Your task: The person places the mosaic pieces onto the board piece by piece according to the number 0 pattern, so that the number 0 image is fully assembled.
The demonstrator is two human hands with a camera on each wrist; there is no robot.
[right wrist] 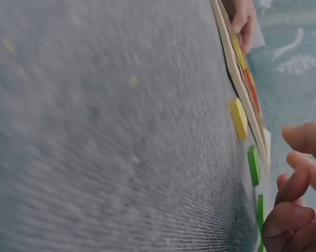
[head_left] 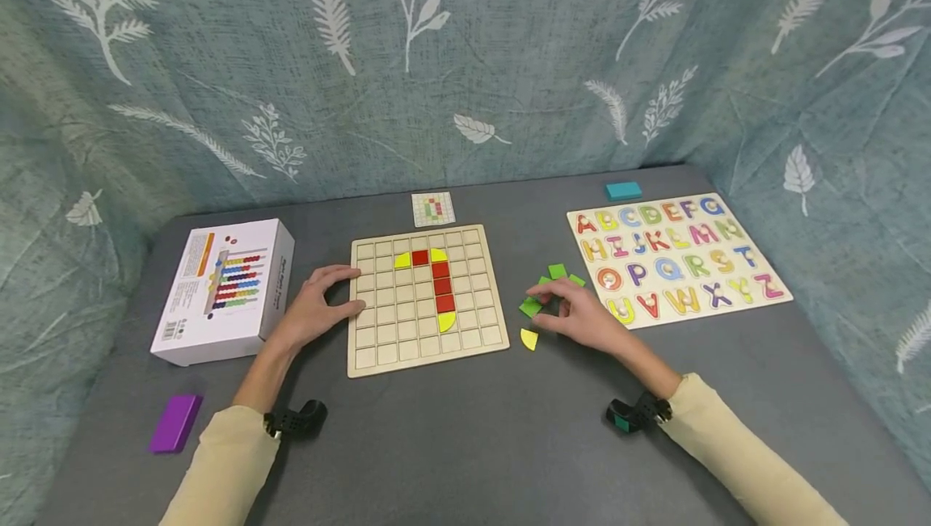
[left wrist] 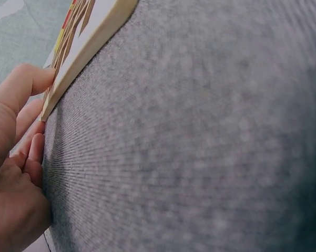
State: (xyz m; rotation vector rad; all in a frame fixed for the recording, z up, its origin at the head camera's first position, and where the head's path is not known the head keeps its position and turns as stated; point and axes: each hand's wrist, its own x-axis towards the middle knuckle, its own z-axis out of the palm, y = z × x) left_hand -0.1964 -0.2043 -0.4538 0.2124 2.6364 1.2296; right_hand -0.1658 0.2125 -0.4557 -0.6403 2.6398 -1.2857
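Two hands work on a grey tabletop hemmed at the back and both sides by a leaf-print curtain. Farthest left, a purple block lies near the tabletop's left edge, with bare felt between it and the white abacus box behind it. Just right of the box, the left hand rests flat, its fingers relaxed and straight, their tips pressed against the left rim of the wooden grid board; the left wrist view shows the thumb on the board's edge and the other fingers on the felt beside it. On the board, red and yellow tiles fill a hooked line of cells near the middle; the rest of the cells stand open. A small pattern card lies just behind the board's far edge. Right of the board, a narrow strip of felt holds a yellow quarter-round piece, lying apart from the board's right rim. Next comes the right hand, fingers loosely curled over a cluster of green pieces, the tips touching one green tile; whether it is pinched cannot be told. The alphabet puzzle lies just beyond, a teal block behind it. A broad open stretch of felt runs along the near edge.
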